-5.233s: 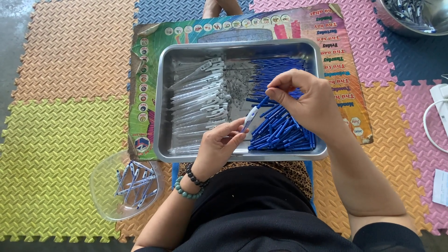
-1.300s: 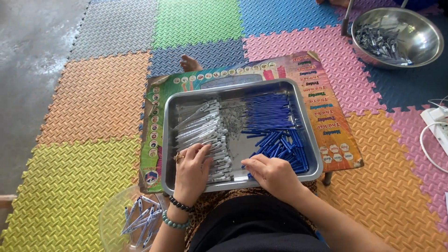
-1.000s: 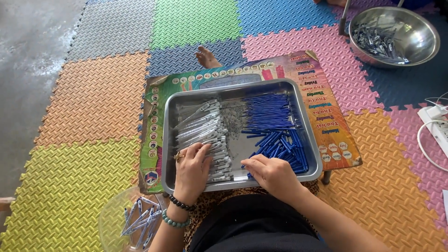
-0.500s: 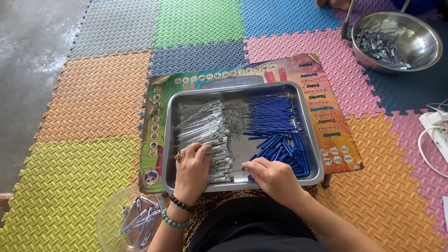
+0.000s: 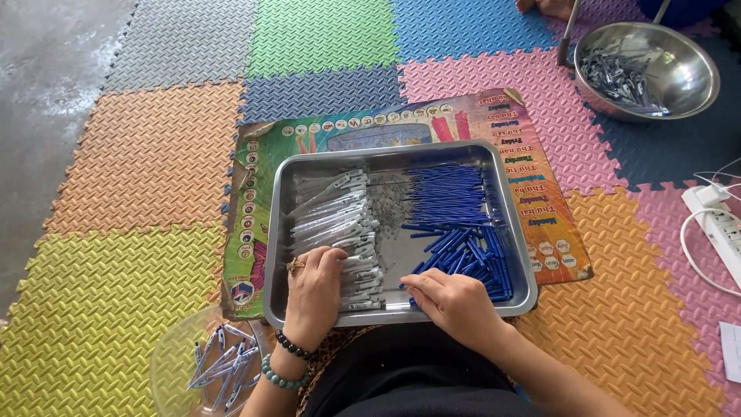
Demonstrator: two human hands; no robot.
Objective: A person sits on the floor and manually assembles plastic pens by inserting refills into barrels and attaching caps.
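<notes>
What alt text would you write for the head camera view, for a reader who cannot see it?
A person's left hand rests on clear pen barrels and the right hand on blue pen parts in a metal tray on colourful foam mats. A clear bowl of pens sits lower left, a steel bowl upper right.

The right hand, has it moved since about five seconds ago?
Yes. The right hand came down from above the blue pen parts to the near edge of the metal tray.
</notes>
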